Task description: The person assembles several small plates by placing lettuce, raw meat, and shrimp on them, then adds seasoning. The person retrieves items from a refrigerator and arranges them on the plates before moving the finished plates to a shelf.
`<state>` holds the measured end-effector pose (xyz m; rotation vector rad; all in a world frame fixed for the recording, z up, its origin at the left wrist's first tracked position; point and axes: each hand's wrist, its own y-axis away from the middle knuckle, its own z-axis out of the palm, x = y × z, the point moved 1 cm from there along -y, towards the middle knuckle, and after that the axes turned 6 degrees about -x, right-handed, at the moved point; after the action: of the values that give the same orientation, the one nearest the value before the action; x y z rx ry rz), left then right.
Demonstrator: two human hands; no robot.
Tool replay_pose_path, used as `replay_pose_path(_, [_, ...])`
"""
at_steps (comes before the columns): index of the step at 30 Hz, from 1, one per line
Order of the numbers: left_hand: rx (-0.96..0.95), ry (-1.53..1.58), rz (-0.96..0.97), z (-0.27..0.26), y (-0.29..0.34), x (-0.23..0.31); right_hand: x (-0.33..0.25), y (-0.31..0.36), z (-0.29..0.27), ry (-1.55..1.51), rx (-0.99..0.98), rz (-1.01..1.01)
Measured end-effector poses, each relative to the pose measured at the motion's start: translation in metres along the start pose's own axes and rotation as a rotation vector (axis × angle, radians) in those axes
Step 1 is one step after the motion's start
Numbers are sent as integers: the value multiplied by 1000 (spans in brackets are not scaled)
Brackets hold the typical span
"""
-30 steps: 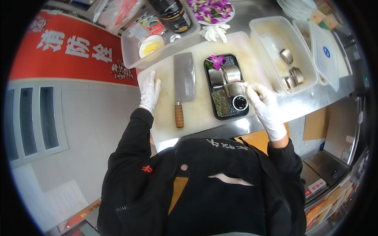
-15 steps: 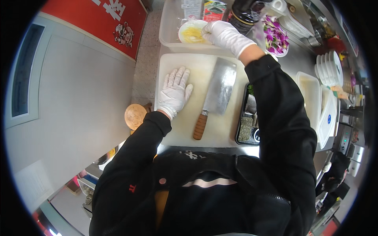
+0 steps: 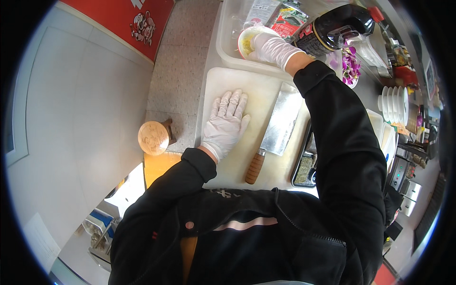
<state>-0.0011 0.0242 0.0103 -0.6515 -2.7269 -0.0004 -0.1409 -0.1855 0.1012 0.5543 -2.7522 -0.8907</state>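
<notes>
My left hand (image 3: 225, 122), in a white glove, lies flat on the white cutting board (image 3: 228, 173), its fingers stretched out and empty. Beside it a cleaver (image 3: 281, 121) with a broad steel blade and a wooden handle rests on the board. At the far side my gloved right hand (image 3: 273, 49) reaches into a small bowl (image 3: 244, 43) of thin yellow shreds. Its fingers are curled down and partly hidden, so what they hold does not show. The bowl stands in a clear plastic bin (image 3: 223, 47), near a red and green packet (image 3: 289, 21).
A large dark bottle (image 3: 332, 31) with a red cap leans at the far right, near purple flowers (image 3: 350, 66). Right of the cleaver lies a black tray (image 3: 303, 171), partly under my right sleeve. White dishes (image 3: 393, 104) stand stacked farther right. A wooden stool (image 3: 154, 137) is at left.
The whole view has shifted. My right hand has moved from the bowl's right edge in over the shreds and covers more of them. My left hand stays flat on the board.
</notes>
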Motion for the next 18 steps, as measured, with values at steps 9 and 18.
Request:
replay_pose_path(9, [27, 8, 7, 0, 1, 0, 11, -30, 24, 196, 129, 56])
replay_pose_path(18, [68, -92, 9, -3, 1, 5, 84, 89, 12, -1018, 331, -348])
